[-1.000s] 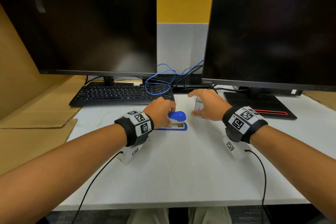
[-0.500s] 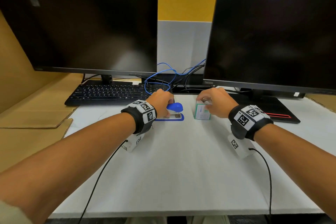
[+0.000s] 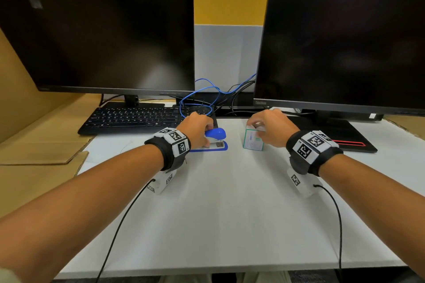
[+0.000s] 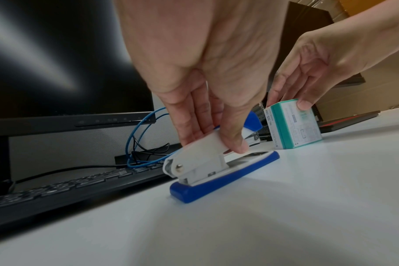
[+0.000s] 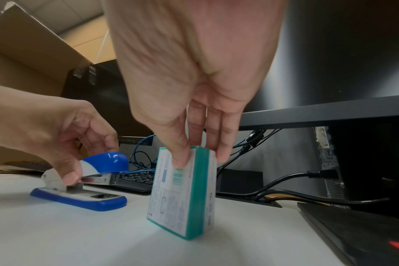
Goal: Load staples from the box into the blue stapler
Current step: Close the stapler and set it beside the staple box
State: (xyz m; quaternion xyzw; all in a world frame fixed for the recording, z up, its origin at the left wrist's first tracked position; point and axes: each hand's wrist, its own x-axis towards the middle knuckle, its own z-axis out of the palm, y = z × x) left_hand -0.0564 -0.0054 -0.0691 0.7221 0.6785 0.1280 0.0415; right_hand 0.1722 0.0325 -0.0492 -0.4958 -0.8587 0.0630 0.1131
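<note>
Stapler (image 3: 212, 141), blue with a white hinge end, lies flat on the white desk (image 3: 230, 213), pinched at that hinge end between the thumb and fingers of the left hand (image 3: 196, 130); its blue nose sticks out past the fingertips toward the right hand (image 3: 269, 126). Just beyond that nose stands the staple box (image 3: 253, 141), upright on a narrow edge, its top gripped from above by the right thumb and fingers.
</note>
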